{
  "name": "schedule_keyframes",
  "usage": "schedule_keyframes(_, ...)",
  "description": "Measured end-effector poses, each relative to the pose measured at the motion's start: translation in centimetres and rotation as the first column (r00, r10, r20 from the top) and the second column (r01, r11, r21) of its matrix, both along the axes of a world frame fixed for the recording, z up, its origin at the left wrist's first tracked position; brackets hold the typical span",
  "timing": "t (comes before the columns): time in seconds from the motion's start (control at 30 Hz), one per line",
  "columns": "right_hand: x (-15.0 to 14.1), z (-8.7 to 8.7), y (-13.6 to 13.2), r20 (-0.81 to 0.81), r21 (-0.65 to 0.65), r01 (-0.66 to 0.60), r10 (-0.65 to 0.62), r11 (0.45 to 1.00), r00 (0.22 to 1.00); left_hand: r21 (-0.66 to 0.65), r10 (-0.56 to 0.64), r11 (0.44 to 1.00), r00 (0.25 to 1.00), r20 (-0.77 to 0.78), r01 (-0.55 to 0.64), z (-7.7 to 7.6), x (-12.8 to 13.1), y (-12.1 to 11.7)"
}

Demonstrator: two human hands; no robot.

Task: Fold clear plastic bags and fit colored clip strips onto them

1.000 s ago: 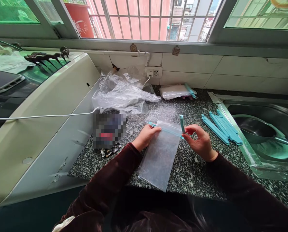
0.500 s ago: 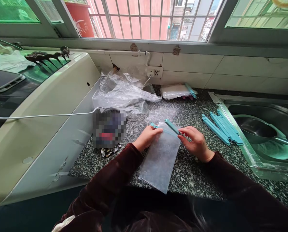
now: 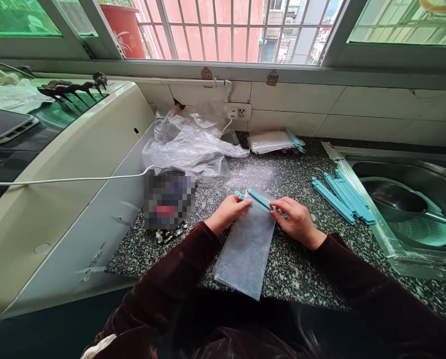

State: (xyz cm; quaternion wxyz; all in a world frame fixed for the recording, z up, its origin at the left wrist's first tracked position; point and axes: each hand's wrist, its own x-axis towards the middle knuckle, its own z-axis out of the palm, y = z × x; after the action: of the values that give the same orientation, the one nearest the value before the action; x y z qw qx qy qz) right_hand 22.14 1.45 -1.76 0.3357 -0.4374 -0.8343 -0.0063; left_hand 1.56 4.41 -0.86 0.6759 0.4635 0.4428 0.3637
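A translucent plastic bag slants downward over the speckled countertop, its top edge between my two hands. My left hand is closed on the bag's upper left edge, thumb on top, where the end of a light-blue strip also shows. My right hand pinches the lower right end of a light-blue bag sealing clip. The clip lies at a slant across the top of the bag, close to or touching it; how far the two pieces are joined I cannot tell.
Several loose blue clips lie right, beside the sink holding a pan. Crumpled clear plastic and a stack of bags lie at the back. A blurred dark object sits left; a white cable crosses there.
My right hand has moved left with the blue clip, bringing it over the bag's top edge. My left hand and the bag have hardly moved.
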Motion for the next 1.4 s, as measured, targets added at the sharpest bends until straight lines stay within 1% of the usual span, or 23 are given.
schedule_keyframes(0.27,-0.1,-0.1,0.1,0.075,0.034,0.001,-0.004,0.999,0.997,0.049,-0.094,0.994,0.995,-0.026,0.095,0.2,-0.3,0.1)
schedule_keyframes(0.47,0.0,-0.3,0.2,0.095,0.059,0.001,-0.006,0.998,0.995,0.074,-0.127,0.989,0.992,-0.015,0.128,0.3,-0.4,0.1)
schedule_keyframes(0.57,0.0,-0.2,0.1,0.107,0.063,-0.005,-0.001,0.998,0.994,0.108,-0.133,0.985,0.991,-0.022,0.134,0.3,-0.4,0.1)
schedule_keyframes(0.67,0.0,-0.2,0.1,0.116,0.068,-0.007,-0.001,0.998,0.993,0.149,-0.093,0.984,0.993,-0.072,0.102,0.3,-0.4,0.1)
schedule_keyframes(0.8,0.0,-0.2,0.1,0.100,0.047,-0.006,0.001,0.999,0.995,0.225,0.035,0.974,0.984,-0.174,0.005,0.3,-0.3,0.2)
schedule_keyframes(0.9,-0.1,-0.2,0.2,0.102,0.052,-0.015,0.009,0.999,0.995,0.269,0.111,0.962,0.971,-0.213,-0.051,0.5,-0.3,0.2)
schedule_keyframes(1.03,-0.4,0.1,0.1,0.122,0.098,-0.021,0.009,0.995,0.993,0.261,0.117,0.963,0.976,-0.186,-0.065,1.1,-0.3,0.0)
schedule_keyframes(1.1,-0.3,0.4,0.1,0.073,0.099,-0.014,0.007,0.995,0.997,0.271,0.123,0.960,0.979,-0.163,-0.075,1.4,-0.4,-0.1)
schedule_keyframes(1.13,-0.1,0.5,0.1,0.018,0.091,0.002,-0.004,0.996,1.000,0.284,0.126,0.956,0.980,-0.153,-0.079,1.6,-0.5,-0.1)
schedule_keyframes(1.2,0.5,0.8,0.2,-0.132,0.046,0.062,-0.056,0.997,0.990,0.321,0.127,0.944,0.983,-0.136,-0.077,1.9,-0.6,-0.2)
schedule_keyframes(1.23,0.8,0.9,0.3,-0.214,0.005,0.097,-0.094,0.995,0.972,0.338,0.121,0.939,0.984,-0.129,-0.071,2.0,-0.7,-0.3)
schedule_keyframes(1.3,1.5,1.0,0.6,-0.357,-0.127,0.125,-0.163,0.984,0.920,0.363,0.108,0.930,0.987,-0.117,-0.058,2.1,-0.9,-0.4)
schedule_keyframes(1.33,1.8,1.0,0.7,-0.417,-0.213,0.098,-0.181,0.972,0.891,0.370,0.100,0.928,0.989,-0.112,-0.052,2.2,-0.9,-0.4)
schedule_keyframes(1.37,2.0,1.1,0.9,-0.469,-0.304,0.040,-0.186,0.952,0.863,0.373,0.094,0.927,0.990,-0.107,-0.048,2.2,-0.9,-0.5)
schedule_keyframes(1.4,2.1,1.1,1.0,-0.514,-0.392,-0.042,-0.182,0.919,0.838,0.374,0.090,0.926,0.991,-0.099,-0.047,2.2,-0.9,-0.5)
